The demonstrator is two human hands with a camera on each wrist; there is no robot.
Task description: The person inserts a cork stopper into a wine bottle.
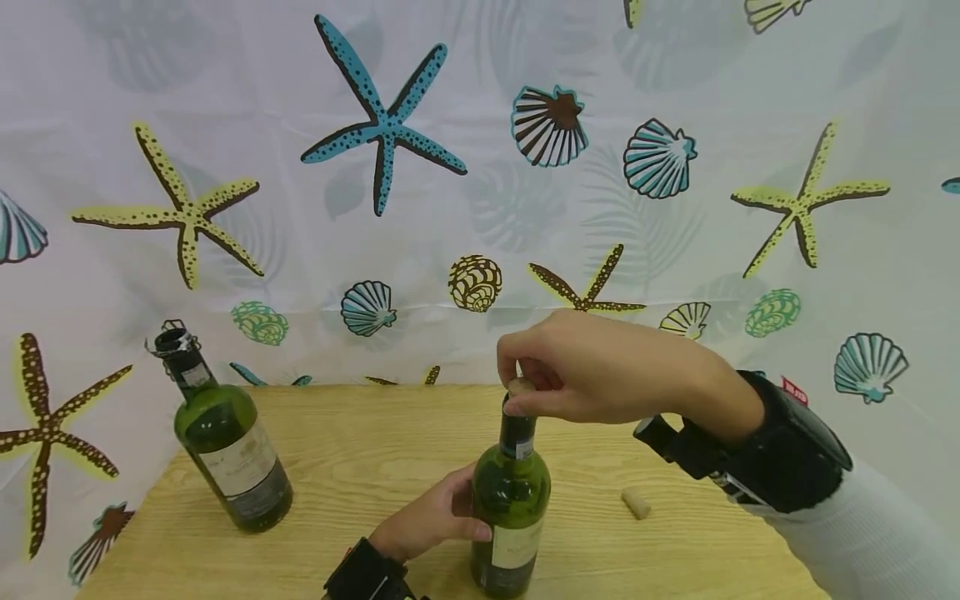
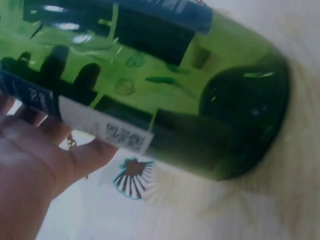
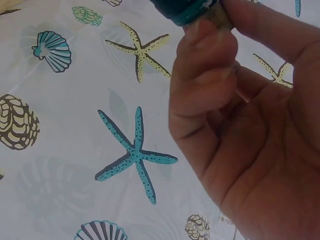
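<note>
A green glass wine bottle [image 1: 512,487] with a cream label stands upright on the table before me. My left hand [image 1: 442,515] grips its body from the left, thumb across the front by the label; in the left wrist view the fingers show dark through the green glass [image 2: 240,120]. At the mouth, my right hand [image 1: 577,367] pinches a cork [image 1: 521,386] between thumb and fingers. The right wrist view shows that cork [image 3: 220,17] at the rim of the bottle neck [image 3: 187,11], its lower part hidden by the neck.
A second green wine bottle [image 1: 236,454], with torn foil and wire round its neck, stands at the left of the wooden table [image 1: 360,450]. Another cork [image 1: 636,502] lies right of the held bottle. Behind hangs a white cloth [image 1: 450,208] printed with starfish and shells.
</note>
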